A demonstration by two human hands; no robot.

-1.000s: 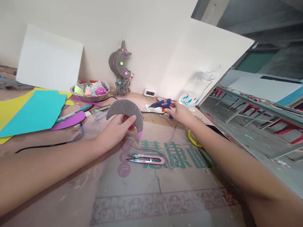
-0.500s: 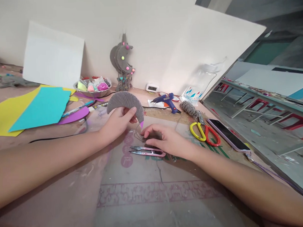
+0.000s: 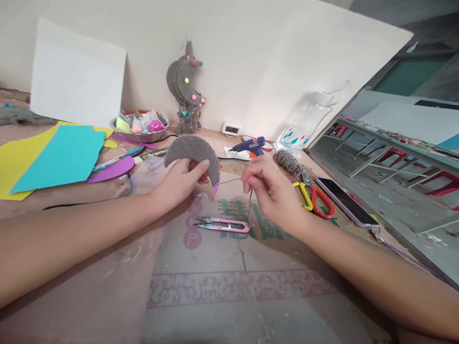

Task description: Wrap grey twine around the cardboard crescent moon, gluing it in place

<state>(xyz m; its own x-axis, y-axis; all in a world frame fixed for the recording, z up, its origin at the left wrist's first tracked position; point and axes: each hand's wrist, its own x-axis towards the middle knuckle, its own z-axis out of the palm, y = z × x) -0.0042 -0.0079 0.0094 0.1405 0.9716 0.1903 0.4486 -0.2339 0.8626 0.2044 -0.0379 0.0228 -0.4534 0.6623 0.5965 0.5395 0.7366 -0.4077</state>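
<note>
My left hand [image 3: 184, 178] grips a crescent moon shape [image 3: 193, 148] wrapped in grey yarn, thumb in front and fingers curled behind. Its lower right tip shows bare purple [image 3: 216, 187]. From that tip a strand of grey yarn [image 3: 231, 181] runs taut to my right hand [image 3: 267, 183], whose fingers are pinched on it. The loose end hangs below those fingers. Pink thread snips [image 3: 226, 225] lie on the table between and below my hands, touched by neither.
Scissors with yellow and red handles [image 3: 321, 201], a phone [image 3: 345, 200] and a grey yarn bundle [image 3: 287, 162] lie at right. Behind are a blue glue gun [image 3: 251, 147] and a plastic jar [image 3: 303, 122]. Turquoise paper [image 3: 63, 157] lies left. A decorated grey moon [image 3: 187, 83] hangs on the wall.
My right hand has moved right and up from the crescent's tip, drawing the yarn out straight. My left hand holds the crescent in nearly the same place.
</note>
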